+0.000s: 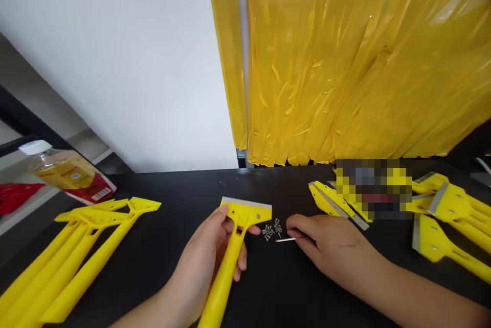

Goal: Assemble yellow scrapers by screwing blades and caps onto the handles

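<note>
A yellow scraper [226, 261] with a metal blade along its head is held in my left hand [203, 256], the thumb near the blade's left end. One screw shows at the right of its head, and a dark hole at the left. Between finger and thumb of my right hand [326, 238] is a thin metal rod [286, 240]; its other end is hidden in the hand. The rod's tip points left, beside a small pile of screws and nuts [271, 230] on the black table [268, 292].
Several yellow scraper handles [76, 251] lie at the left, near a leaning bottle [71, 172] with a white cap. On the right are bladed scrapers [441, 241] and loose yellow head plates [330, 197]. A pixelated patch covers part of the table. Yellow plastic sheeting [345, 62] hangs behind.
</note>
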A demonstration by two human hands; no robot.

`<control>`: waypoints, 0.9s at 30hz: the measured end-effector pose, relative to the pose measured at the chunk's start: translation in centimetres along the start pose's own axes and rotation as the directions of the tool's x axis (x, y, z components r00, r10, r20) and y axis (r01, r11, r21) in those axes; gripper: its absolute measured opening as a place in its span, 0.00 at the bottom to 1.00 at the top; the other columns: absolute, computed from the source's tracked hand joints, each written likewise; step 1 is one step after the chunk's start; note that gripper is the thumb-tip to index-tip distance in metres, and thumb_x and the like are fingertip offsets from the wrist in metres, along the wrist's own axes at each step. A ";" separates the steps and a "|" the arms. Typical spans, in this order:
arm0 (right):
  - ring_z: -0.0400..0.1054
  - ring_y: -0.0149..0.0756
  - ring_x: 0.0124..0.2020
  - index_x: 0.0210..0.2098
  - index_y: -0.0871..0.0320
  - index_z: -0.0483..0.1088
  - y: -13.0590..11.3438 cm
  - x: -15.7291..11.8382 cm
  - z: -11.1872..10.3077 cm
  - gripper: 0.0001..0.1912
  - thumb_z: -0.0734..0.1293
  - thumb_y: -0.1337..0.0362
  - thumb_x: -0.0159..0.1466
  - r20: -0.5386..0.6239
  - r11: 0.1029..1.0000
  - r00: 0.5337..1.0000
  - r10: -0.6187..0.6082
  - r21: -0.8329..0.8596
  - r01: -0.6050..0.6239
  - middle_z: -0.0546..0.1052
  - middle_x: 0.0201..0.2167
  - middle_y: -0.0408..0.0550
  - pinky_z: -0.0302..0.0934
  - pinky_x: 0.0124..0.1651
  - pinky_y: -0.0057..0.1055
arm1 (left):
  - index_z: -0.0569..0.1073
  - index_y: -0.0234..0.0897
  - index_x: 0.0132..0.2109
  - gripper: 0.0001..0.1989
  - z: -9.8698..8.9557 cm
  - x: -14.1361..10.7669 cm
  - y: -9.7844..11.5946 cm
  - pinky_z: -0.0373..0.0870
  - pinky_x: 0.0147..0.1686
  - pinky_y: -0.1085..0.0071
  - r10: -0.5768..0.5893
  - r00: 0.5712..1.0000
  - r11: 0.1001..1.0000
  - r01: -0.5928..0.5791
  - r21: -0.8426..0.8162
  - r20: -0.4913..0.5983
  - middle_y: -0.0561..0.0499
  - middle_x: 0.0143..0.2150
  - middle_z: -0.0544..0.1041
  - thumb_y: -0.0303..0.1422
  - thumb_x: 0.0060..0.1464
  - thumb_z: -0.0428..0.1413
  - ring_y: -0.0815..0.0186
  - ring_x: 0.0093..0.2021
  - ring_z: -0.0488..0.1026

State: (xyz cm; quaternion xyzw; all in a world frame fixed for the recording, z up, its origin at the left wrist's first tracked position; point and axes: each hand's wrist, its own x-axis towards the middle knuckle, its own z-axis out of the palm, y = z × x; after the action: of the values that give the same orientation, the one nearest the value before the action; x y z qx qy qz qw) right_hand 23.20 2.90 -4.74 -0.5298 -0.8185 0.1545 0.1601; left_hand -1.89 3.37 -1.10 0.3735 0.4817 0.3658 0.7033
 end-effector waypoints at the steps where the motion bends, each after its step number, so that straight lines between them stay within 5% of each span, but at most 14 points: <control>1: 0.74 0.43 0.30 0.43 0.52 0.75 0.0 0.0 -0.1 0.10 0.61 0.66 0.70 -0.004 1.000 1.000 0.016 0.018 -0.016 0.80 0.31 0.46 0.57 0.34 0.36 | 0.79 0.29 0.43 0.33 -0.1 0.1 0.0 0.63 0.19 0.77 0.007 1.000 1.000 -0.007 -0.003 0.014 0.49 0.18 0.73 0.52 0.70 0.40 0.69 0.17 0.65; 7: 0.64 0.33 0.27 0.38 0.54 0.71 -0.3 0.5 -1.5 0.09 0.61 0.61 0.73 0.051 0.945 0.991 0.125 0.298 -0.135 0.73 0.27 0.41 0.54 0.30 0.29 | 0.82 0.30 0.39 0.30 0.6 -0.8 0.0 0.59 0.16 0.78 -0.043 0.992 0.999 0.043 0.000 0.120 0.48 0.17 0.74 0.53 0.67 0.49 0.70 0.15 0.65; 9: 0.58 0.29 0.23 0.39 0.55 0.69 -0.9 0.5 -1.8 0.14 0.58 0.55 0.75 0.127 0.854 0.977 0.170 0.476 -0.210 0.67 0.24 0.38 0.51 0.25 0.26 | 0.83 0.31 0.39 0.26 1.1 -1.6 -0.4 0.58 0.15 0.77 -0.102 0.970 0.995 0.104 0.003 0.221 0.46 0.19 0.77 0.52 0.63 0.56 0.70 0.14 0.65; 13: 0.50 0.24 0.20 0.37 0.56 0.70 -2.9 -0.5 -2.1 0.16 0.69 0.49 0.68 0.451 0.315 0.872 0.188 0.813 -0.489 0.62 0.23 0.34 0.44 0.22 0.23 | 0.86 0.34 0.43 0.21 1.9 -3.1 -1.9 0.66 0.26 0.75 -0.202 0.895 0.979 0.181 0.090 0.399 0.39 0.38 0.87 0.49 0.58 0.64 0.67 0.25 0.74; 15: 0.54 0.24 0.21 0.37 0.57 0.72 -3.8 -1.1 -2.1 0.15 0.73 0.52 0.64 0.564 0.167 0.812 0.153 0.795 -0.583 0.67 0.24 0.36 0.46 0.24 0.22 | 0.87 0.35 0.44 0.21 2.1 -3.5 -2.4 0.69 0.34 0.73 -0.202 0.875 0.979 0.161 0.129 0.440 0.40 0.40 0.87 0.50 0.59 0.64 0.65 0.32 0.78; 21: 0.61 0.26 0.24 0.38 0.58 0.76 -4.3 -2.1 -2.0 0.15 0.76 0.53 0.62 0.590 0.027 0.796 0.135 0.801 -0.598 0.73 0.27 0.41 0.51 0.28 0.25 | 0.87 0.36 0.47 0.21 1.9 -3.3 -1.9 0.63 0.27 0.80 -0.260 0.857 0.964 0.208 0.163 0.444 0.40 0.39 0.86 0.49 0.62 0.62 0.72 0.27 0.71; 27: 0.43 0.23 0.20 0.38 0.60 0.78 -4.0 -1.9 -1.8 0.17 0.73 0.50 0.66 0.516 -0.023 0.854 0.075 0.857 -0.515 0.58 0.19 0.33 0.39 0.23 0.25 | 0.85 0.36 0.52 0.22 1.9 -3.0 -1.2 0.61 0.21 0.80 -0.255 0.853 0.966 0.204 0.160 0.456 0.37 0.41 0.86 0.48 0.62 0.62 0.70 0.25 0.69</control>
State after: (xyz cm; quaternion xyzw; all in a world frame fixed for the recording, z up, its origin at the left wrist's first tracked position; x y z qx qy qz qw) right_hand 21.42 -0.29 -1.58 -0.4036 -0.3621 0.7833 0.3040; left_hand -0.73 -0.13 -0.48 0.4277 0.3555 0.1511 0.8172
